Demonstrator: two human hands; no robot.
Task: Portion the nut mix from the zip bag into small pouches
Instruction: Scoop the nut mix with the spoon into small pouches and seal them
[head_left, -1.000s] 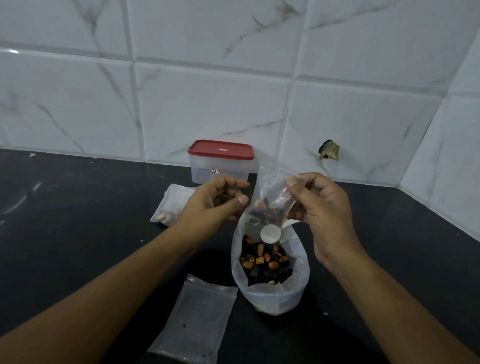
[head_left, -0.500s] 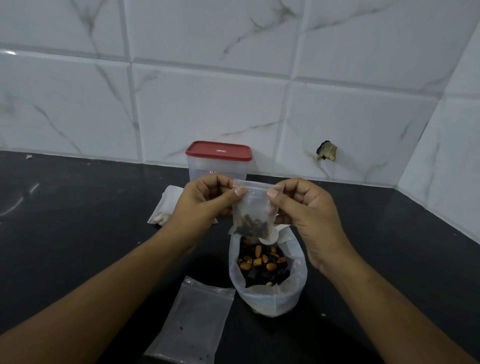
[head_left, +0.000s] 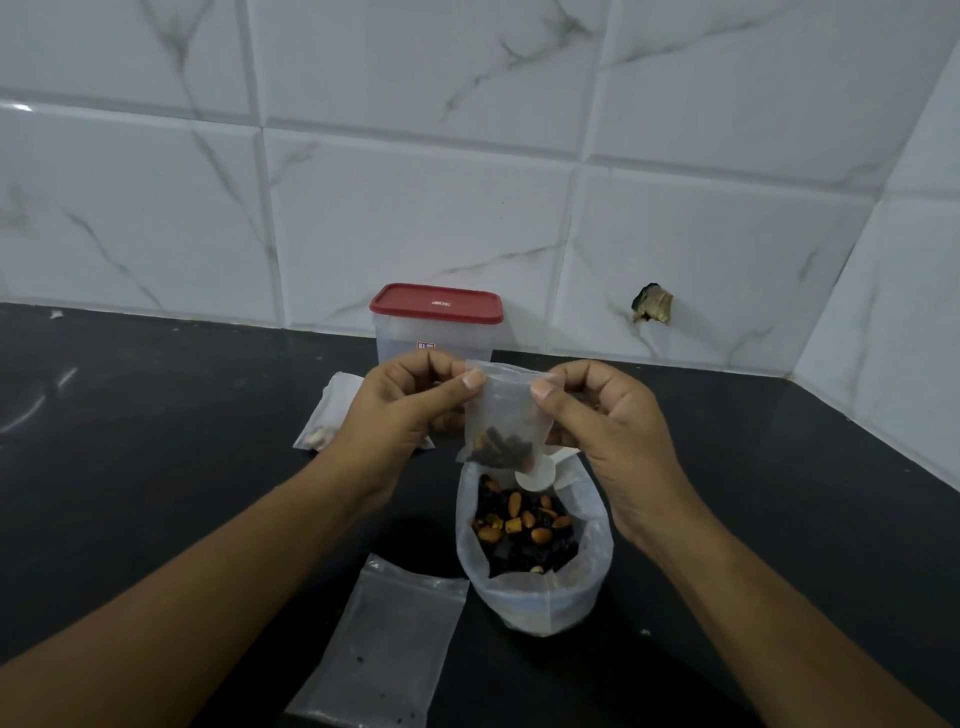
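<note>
A small clear pouch (head_left: 503, 415) with a little nut mix at its bottom hangs upright above the zip bag. My left hand (head_left: 400, 410) pinches its top left corner between thumb and fingers. My right hand (head_left: 608, 431) pinches its top right corner the same way. Below stands the open zip bag (head_left: 540, 597), rolled down, holding almonds, dark raisins and orange bits. A white scoop (head_left: 537, 475) rests in the bag's mouth.
An empty flat pouch (head_left: 389, 644) lies on the black counter (head_left: 156, 467) in front of the bag. Another pouch (head_left: 324, 421) with pale nuts lies behind my left hand. A clear box with a red lid (head_left: 436, 322) stands against the tiled wall.
My left hand has moved in and taken the pouch's top left corner. The pouch has gone from tilted and open to hanging straight, held flat along its top edge by both hands.
</note>
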